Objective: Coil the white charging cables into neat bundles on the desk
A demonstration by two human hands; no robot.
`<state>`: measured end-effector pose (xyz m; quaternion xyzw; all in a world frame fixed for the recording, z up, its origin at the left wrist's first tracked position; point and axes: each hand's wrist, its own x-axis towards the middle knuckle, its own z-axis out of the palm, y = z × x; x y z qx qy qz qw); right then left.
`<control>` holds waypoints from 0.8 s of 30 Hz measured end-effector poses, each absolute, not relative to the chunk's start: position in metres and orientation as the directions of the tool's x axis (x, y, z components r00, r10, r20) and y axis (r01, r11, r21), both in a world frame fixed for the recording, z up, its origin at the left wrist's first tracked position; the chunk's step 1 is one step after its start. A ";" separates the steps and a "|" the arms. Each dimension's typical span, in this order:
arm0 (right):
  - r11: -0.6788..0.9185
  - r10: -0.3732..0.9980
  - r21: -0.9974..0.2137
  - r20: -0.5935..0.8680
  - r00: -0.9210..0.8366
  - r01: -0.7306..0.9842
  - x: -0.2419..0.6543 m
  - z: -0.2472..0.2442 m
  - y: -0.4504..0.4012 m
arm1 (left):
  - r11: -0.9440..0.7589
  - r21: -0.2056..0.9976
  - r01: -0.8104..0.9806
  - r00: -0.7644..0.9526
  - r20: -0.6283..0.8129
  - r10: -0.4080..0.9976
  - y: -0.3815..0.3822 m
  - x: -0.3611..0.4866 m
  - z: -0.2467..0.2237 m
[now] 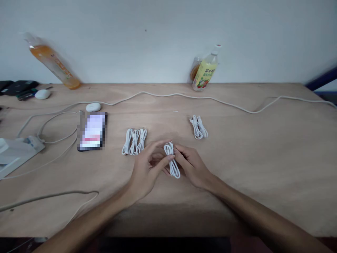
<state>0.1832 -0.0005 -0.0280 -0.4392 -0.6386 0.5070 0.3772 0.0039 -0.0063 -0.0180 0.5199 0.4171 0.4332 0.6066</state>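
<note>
Between my two hands, above the table's front half, is a coiled white charging cable (174, 168). My left hand (147, 167) grips it, the thumb lying across the coil and the fingers behind. My right hand (192, 163) pinches at the coil's upper right side, its thumb and forefinger closed there. Just beyond my left hand, several bundled white cables (134, 142) lie side by side on the table. Farther back, to the right, rests another small group of bundled white cables (199, 127).
A phone (92, 131) and a white earbud case (93, 107) lie left. A long white cord (184, 95) crosses the wooden table (263, 151). By the wall stand an orange drink bottle (54, 65) and a yellow-labelled bottle (206, 72). A power strip (23, 153) sits at far left.
</note>
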 end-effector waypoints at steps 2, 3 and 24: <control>0.115 0.946 -0.976 0.050 -0.321 0.185 0.182 -0.028 0.000 | 0.138 0.981 -0.137 0.272 -0.097 0.957 -0.005 0.006 -0.016; 0.125 0.947 -0.974 0.060 -0.314 0.191 0.182 -0.028 0.000 | 0.157 0.975 -0.158 0.273 -0.110 0.956 -0.004 0.006 -0.016; 0.328 0.928 -0.911 0.262 -0.265 0.248 0.183 -0.028 -0.004 | 0.305 0.898 -0.318 0.360 -0.183 0.915 0.001 0.006 -0.014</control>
